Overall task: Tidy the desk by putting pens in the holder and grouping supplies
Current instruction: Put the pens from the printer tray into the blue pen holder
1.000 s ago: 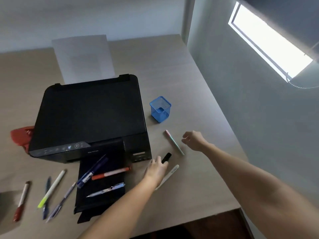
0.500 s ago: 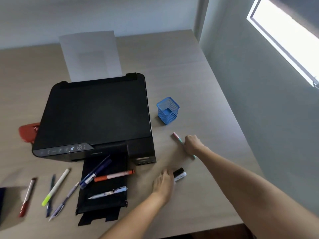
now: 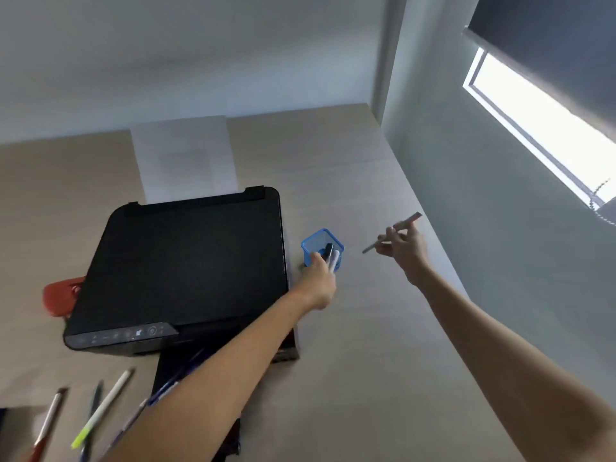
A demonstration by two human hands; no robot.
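A blue mesh pen holder (image 3: 315,239) stands on the desk just right of the printer. My left hand (image 3: 319,280) is at its near rim, shut on a white pen with a black cap (image 3: 331,256) whose end is over the holder's mouth. My right hand (image 3: 405,249) hovers above the desk to the right of the holder, holding a thin pale pen (image 3: 408,219) tilted up to the right. Several loose pens (image 3: 101,408) lie at the bottom left, some partly hidden by my left arm.
A black printer (image 3: 186,265) with paper (image 3: 183,158) in its rear feed fills the middle-left; its output tray (image 3: 166,368) juts toward me. A red object (image 3: 61,296) peeks out at its left. A grey wall (image 3: 500,228) borders the desk's right side.
Both hands lifted pens off the desk. My left hand carried the white pen up to the blue holder; my right hand raised the thin pen into the air beside it.
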